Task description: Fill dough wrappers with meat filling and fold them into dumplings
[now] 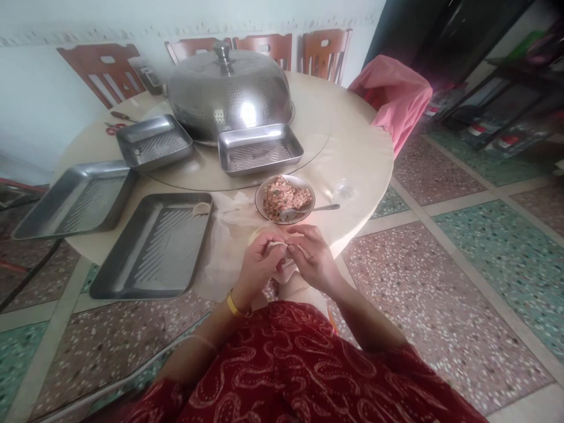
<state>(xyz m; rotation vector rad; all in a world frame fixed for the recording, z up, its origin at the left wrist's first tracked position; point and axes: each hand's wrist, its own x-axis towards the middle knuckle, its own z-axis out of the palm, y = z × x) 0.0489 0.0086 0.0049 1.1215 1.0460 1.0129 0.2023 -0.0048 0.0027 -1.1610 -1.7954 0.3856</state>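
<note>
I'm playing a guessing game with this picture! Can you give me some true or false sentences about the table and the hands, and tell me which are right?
1. Both hands, the left hand and the right hand, pinch one pale dumpling wrapper between them. True.
2. The spoon lies on the floor. False: its bowl end rests in the bowl of filling, with the handle sticking out over the rim.
3. The nearest tray is piled full of dumplings. False: only one dumpling sits at its far corner.
4. A big metal dome lid stands at the back of the table. True.
5. A yellow bangle is on the left wrist. True.
</note>
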